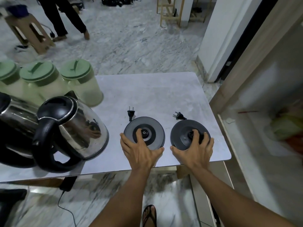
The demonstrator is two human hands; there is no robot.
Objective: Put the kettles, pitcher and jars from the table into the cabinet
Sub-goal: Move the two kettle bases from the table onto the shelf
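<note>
Left hand [141, 150]: lower centre of the frame, palm down on the near rim of the left kettle base [144, 132], fingers spread and curled over its top, thumb wrapped at the near edge; it grips this base.
Right hand [195, 150]: just right of the left hand, clasping the right kettle base [185, 134] the same way, fingers on top, thumb at the near left edge.
Kettle bases: two round black discs side by side near the front edge of the table [164, 92], close but apart; the right one looks slightly tilted.
Plugs: a black two-pin plug [131, 113] lies just behind the left base, another plug [179, 115] behind the right base.
Kettles: a steel kettle [78, 128] with black lid and handle stands at the left of the table; a second kettle [14, 122] sits further left, partly cut off by the frame edge.
Jars: three pale jars with green lids stand in a row at the upper left, behind the kettles: right jar [82, 81], middle jar [41, 79], left jar [8, 76].
Cabinet [255, 99]: at the right of the frame, its interior blurred.
Background: a second person's legs [65, 18] on the marble floor, upper left.
</note>
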